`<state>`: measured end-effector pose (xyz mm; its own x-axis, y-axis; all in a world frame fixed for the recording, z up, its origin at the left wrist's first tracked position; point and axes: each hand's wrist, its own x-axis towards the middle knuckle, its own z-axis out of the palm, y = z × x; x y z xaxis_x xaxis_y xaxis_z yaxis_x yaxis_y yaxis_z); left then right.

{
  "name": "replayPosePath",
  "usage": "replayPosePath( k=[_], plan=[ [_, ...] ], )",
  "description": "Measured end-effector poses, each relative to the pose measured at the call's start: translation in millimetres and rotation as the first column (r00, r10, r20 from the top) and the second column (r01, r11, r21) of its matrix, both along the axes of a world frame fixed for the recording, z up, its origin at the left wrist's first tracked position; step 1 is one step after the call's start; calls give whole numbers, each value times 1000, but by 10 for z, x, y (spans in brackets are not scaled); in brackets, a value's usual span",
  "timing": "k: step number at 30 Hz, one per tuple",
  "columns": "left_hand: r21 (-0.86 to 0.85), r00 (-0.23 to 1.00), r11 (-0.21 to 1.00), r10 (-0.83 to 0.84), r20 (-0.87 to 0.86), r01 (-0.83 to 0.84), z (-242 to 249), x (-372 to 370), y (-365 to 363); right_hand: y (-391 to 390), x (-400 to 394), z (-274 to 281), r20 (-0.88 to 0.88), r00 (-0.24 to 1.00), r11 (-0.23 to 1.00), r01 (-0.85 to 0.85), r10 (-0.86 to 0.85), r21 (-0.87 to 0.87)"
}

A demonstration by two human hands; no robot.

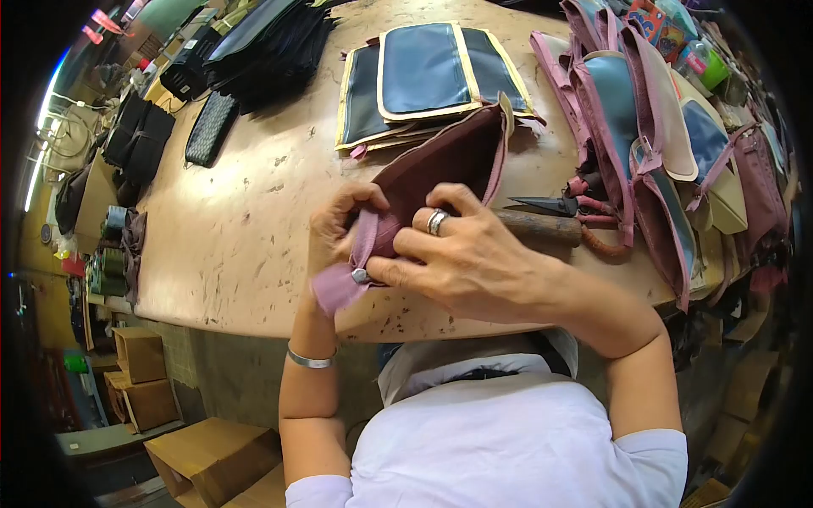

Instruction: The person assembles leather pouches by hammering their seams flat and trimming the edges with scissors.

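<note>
A maroon fabric pouch [440, 161] is held up over the near edge of the table, its open side tilted away from me. My left hand [343, 224] grips its near left corner, fingers curled round the edge. On the other side of that corner, my right hand [474, 254] has its fingers bent against the cloth, a ring on one of them. A pinkish strap [364, 241] loops between the hands, with a small metal piece [361, 275] by my right fingertip. Below it hangs a lilac flap [339, 289]. The fingertips inside the fold are partly hidden.
Dark panels with yellow edging [423, 72] lie stacked beyond the pouch. To the right are red-handled scissors [559, 206], a wooden-handled tool [538, 227] and a heap of maroon pouches [644, 127]. Black sheets [267, 55] and a dark textured case [212, 127] lie left.
</note>
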<state>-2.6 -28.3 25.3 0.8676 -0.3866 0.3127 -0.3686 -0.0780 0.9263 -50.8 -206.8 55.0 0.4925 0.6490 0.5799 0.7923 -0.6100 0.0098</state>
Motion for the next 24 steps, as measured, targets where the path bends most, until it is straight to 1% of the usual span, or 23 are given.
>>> replayPosePath(
  k=[1, 2, 3, 4, 5, 7, 9, 10, 11, 12, 13, 15, 16, 17, 18, 19, 20, 21, 23, 24],
  plan=[
    [-45, 1000, 999, -22, -19, 21, 11, 20, 42, -5, 25, 56, 47, 998, 999, 35, -34, -26],
    [-90, 998, 995, -45, -35, 41, 22, 48, 89, -99, 13, 169, 4, 993, 991, 119, -119, -67],
    [-138, 996, 989, -70, -48, 63, 33, 91, 146, -220, 56, 273, 15, 983, 977, 183, -183, -109],
    [-229, 980, 961, -178, -93, 153, 34, 157, 252, -341, 134, 337, 0, 970, 957, 241, -244, -163],
    [-174, 984, 971, -174, -44, 164, 60, 227, 337, -421, 206, 384, -11, 953, 930, 295, -304, -218],
    [-59, 983, 982, -176, 54, 179, 238, 345, 432, -426, 289, 428, 20, 959, 931, 281, -284, -234],
    [-126, 993, 985, 119, -17, -120, 616, 327, 572, -355, 320, 462, 17, 971, 943, 238, -240, -232],
    [-23, 960, 976, 218, 173, -218, 783, 264, 537, -275, 315, 486, 1, 979, 955, 200, -204, -221],
    [264, 940, 955, 42, 340, -138, 963, 178, 550, -194, 310, 519, -12, 986, 964, 160, -167, -211],
    [400, 918, 906, -36, 395, -137, 967, 48, 382, -117, 302, 566, -21, 990, 964, 130, -139, -233],
    [525, 891, 838, -119, 438, -147, 941, -88, 143, -81, 318, 612, -122, 985, 970, 95, -125, -225],
    [659, 782, 655, -164, 601, -369, 763, -146, -36, -56, 344, 734, -310, 946, 979, 28, -90, -199],
    [601, 785, 729, -144, 603, -328, 669, -69, -23, -92, 355, 934, -508, 850, 953, -27, -138, -303],
    [567, 792, 781, -161, 589, -263, 622, -2, 27, -179, 455, 921, -596, 798, 964, -80, -92, -255],
    [528, 797, 827, -183, 576, -193, 595, 58, 100, -293, 560, 957, -684, 727, 968, -210, 60, -138],
    [485, 800, 867, -206, 564, -118, 566, 107, 151, -410, 656, 998, -748, 630, 945, -326, 209, -11],
    [450, 770, 886, -213, 602, -107, 531, 138, 173, -508, 748, 972, -842, 435, 920, -356, 319, 165],
    [431, 777, 899, -213, 593, -82, 504, 166, 200, -550, 799, 879, -841, 343, 891, -334, 418, 307],
    [394, 792, 918, -212, 573, -39, 463, 215, 259, -581, 934, 672, -773, 157, 782, -257, 614, 569],
    [380, 811, 924, -186, 554, -48, 440, 232, 285, -549, 957, 612, -787, 305, 838, -303, 536, 453]
  ],
)
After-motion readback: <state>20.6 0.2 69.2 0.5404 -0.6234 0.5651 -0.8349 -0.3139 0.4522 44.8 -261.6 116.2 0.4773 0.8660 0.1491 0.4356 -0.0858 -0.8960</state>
